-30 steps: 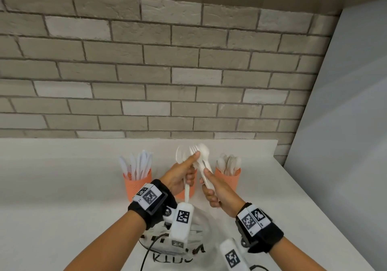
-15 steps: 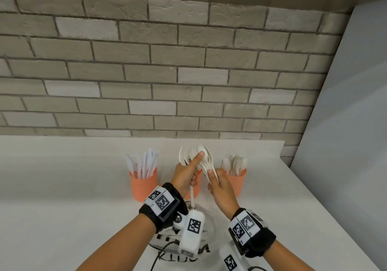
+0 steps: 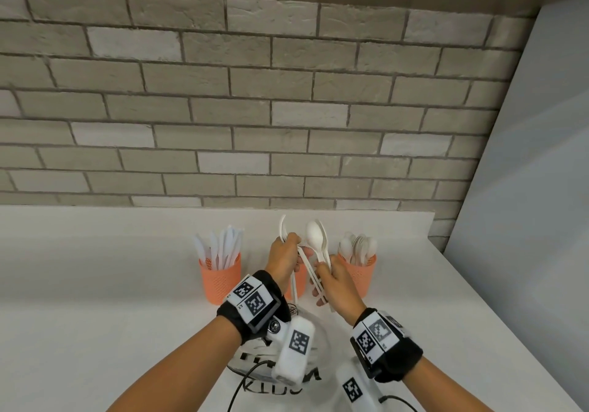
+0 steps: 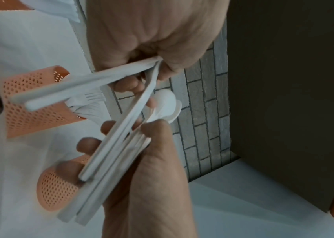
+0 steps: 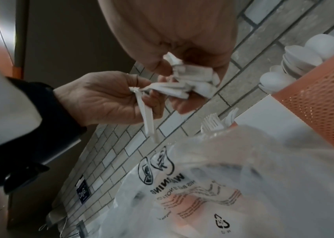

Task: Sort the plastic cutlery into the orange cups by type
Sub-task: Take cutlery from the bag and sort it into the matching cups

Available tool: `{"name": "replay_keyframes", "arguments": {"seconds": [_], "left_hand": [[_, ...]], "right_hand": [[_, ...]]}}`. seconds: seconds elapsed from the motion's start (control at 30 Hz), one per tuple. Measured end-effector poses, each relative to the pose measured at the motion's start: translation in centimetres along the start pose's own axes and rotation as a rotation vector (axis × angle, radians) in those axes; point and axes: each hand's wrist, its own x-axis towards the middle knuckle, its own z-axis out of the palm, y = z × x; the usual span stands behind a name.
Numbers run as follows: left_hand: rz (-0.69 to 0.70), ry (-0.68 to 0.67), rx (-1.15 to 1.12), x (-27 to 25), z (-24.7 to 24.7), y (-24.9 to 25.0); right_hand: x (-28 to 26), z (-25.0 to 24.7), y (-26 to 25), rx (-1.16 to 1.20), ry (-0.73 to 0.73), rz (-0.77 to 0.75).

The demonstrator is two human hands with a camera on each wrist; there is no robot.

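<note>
- A bunch of white spoons (image 3: 317, 246) is gripped in the right hand (image 3: 336, 284), fingers curled round the handles, bowls up.
- A few white pieces (image 3: 291, 271) are pinched by the left hand (image 3: 282, 257); their type cannot be told. Handles of both bunches cross between the hands.
- Both hands are held above the white counter (image 3: 95, 284), in front of the middle cup (image 4: 37, 99), where forks are seen.
- Knives are stood in the left cup (image 3: 220, 279), spoons in the right cup (image 3: 360, 276).
- A plastic bag (image 5: 243, 185) is seen below the hands.
</note>
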Motion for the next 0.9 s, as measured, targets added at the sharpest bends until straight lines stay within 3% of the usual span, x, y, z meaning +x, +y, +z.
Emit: {"name": "replay_keyframes", "arguments": {"seconds": [0.17, 0.3, 0.53, 0.7, 0.9], "left_hand": [[0.032, 0.023, -0.054, 0.7, -1.9, 1.1], [0.154, 0.072, -0.066, 1.8, -4.9, 1.9], [0.178, 0.212, -0.081, 5.2, -8.6, 1.8], [0.189, 0.23, -0.182, 7.8, -7.3, 1.6], [0.199, 0.193, -0.205, 10.1, -4.3, 1.1]], "right_hand": [[1.0, -0.7, 0.3, 0.067, 0.08, 0.086], [2.0, -1.5, 0.8, 0.161, 0.14, 0.146], [3.1, -2.4, 1.5, 0.169, 0.194, 0.061], [4.6, -2.9, 1.7, 0.26, 0.377, 0.085], [7.8, -5.3, 2.3, 0.177, 0.528, 0.021]]}}
